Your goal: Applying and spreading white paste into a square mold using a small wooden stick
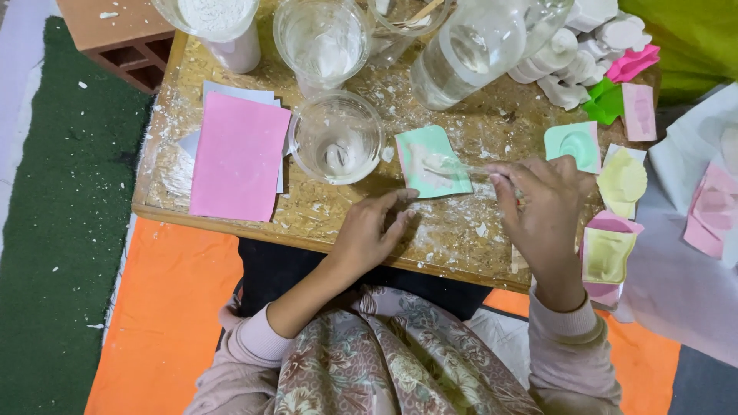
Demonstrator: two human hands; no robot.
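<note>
Both hands are held low over a small chipboard table (pixel 231 219), near its front edge. By the right hand (pixel 542 207) a clear plastic spoon (pixel 453 164) is pinched, the fingers curled shut around its handle; the bowl of the spoon is laid over a green mould (pixel 434 161), apparently so that white paste can be spread into its hollow. The left hand (pixel 369 234) holds nothing: it is half open, its fingertips pressed on the tabletop just beside the near edge of the green mould, seemingly to steady it; whether the mould itself is touched cannot be told.

A clear cup (pixel 337 138) with a white residue is set just left of the mould, within easy reach of the spoon. A pink sheet (pixel 238 157) is laid over other paper at the left. At the far edge stand further cups and a clear bottle (pixel 469 50), kept back from the working spot. To the right, a second green mould (pixel 573 144), a yellow one (pixel 621 180) and another yellow one (pixel 607 253) resting on pink are set apart, some seemingly filled. White castings (pixel 573 65) are heaped at the far right. White powder and crumbs are scattered over the board. An orange mat (pixel 165 307) is spread beneath.
</note>
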